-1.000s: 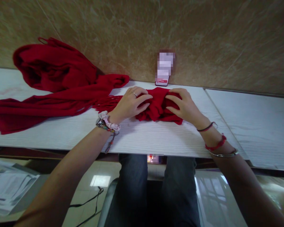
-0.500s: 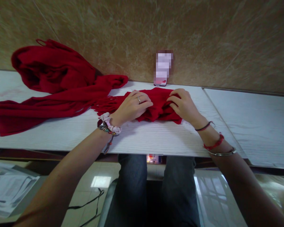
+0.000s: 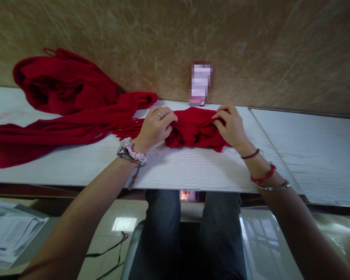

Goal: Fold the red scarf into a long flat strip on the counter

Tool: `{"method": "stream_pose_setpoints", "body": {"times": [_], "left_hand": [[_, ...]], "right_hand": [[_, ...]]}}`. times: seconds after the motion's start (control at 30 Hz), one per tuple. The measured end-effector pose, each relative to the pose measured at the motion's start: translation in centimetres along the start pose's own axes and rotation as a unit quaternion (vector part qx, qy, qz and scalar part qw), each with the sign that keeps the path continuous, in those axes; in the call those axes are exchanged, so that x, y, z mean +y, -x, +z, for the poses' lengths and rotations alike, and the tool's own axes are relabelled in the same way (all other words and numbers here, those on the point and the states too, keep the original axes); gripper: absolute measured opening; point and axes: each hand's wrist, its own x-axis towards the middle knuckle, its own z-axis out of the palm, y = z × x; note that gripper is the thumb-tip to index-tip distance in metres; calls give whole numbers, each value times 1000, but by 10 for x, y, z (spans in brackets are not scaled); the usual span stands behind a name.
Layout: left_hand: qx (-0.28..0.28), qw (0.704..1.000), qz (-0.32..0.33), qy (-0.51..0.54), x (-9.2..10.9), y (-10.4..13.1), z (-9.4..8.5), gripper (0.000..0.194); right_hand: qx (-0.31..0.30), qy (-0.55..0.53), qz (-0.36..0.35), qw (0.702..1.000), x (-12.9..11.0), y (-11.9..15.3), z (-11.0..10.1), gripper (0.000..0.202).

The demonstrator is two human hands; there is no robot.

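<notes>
"How is the room around the hands bounded?"

"Between the bunched red cloth (image 3: 194, 126) and the near edge, a strip of the white table (image 3: 192, 171) is seen; to the right, the surface is crossed by a seam (image 3: 268, 140); behind, it is bounded by the wall (image 3: 265, 50), where a phone (image 3: 200, 81) is propped."

"And the hands?"

"The cloth's left end is pinched by the left hand (image 3: 156, 127); its right upper edge is gripped between thumb and bent fingers of the right hand (image 3: 231, 126)."

"How does the cloth look?"

"It is crumpled into loose folds on the table, between both hands; at left, fringe (image 3: 128, 128) is shown beside a larger red heap (image 3: 64, 85); whether all is one piece cannot be told."
</notes>
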Motion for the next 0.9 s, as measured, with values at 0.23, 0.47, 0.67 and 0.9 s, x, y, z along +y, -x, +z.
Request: {"method": "stream_pose_setpoints", "body": {"times": [0.23, 0.47, 0.67, 0.9], "left_hand": [[-55, 998, 20, 17, 0, 0, -1, 19], [-75, 997, -10, 17, 2, -1, -3, 22], [-31, 998, -56, 24, -5, 0, -2, 22], [-28, 992, -117, 34, -13, 3, 0, 26]], "right_hand": [[-19, -6, -22, 1000, 4, 2, 0, 11], [-36, -25, -33, 999, 1, 2, -1, 11], [11, -7, 25, 1000, 12, 0, 3, 15], [7, 7, 27, 1000, 9, 1, -2, 23]]}}
